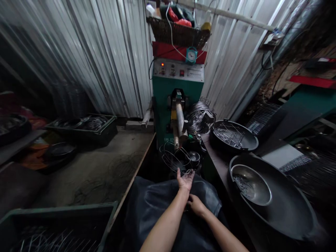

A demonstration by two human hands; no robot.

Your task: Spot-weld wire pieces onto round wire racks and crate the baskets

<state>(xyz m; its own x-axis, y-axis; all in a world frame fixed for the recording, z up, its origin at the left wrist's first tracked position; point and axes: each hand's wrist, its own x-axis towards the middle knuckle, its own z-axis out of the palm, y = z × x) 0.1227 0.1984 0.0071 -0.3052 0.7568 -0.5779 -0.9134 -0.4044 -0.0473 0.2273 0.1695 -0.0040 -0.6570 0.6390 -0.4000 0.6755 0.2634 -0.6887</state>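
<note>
My left hand (186, 180) is palm up with its fingers apart, just under a thin wire frame (172, 157) of rounded loops. The wire frame hangs at the lower tip of the machine's metal arm (180, 120), and one loop reaches my left fingertips; whether they bear it I cannot tell. Close behind and to the right, my right hand (194, 204) is curled low over the dark apron (152, 203). Its fingers are bent and partly hidden by my left wrist, and what they hold is too dark to make out.
The green machine (162, 91) stands ahead, with a bundle of wire rings (199, 117) at its right. Along the right are a pan of wire pieces (253, 141) and a metal bowl (258, 192) inside a large pan (291, 210). A green crate (60, 210) is at lower left.
</note>
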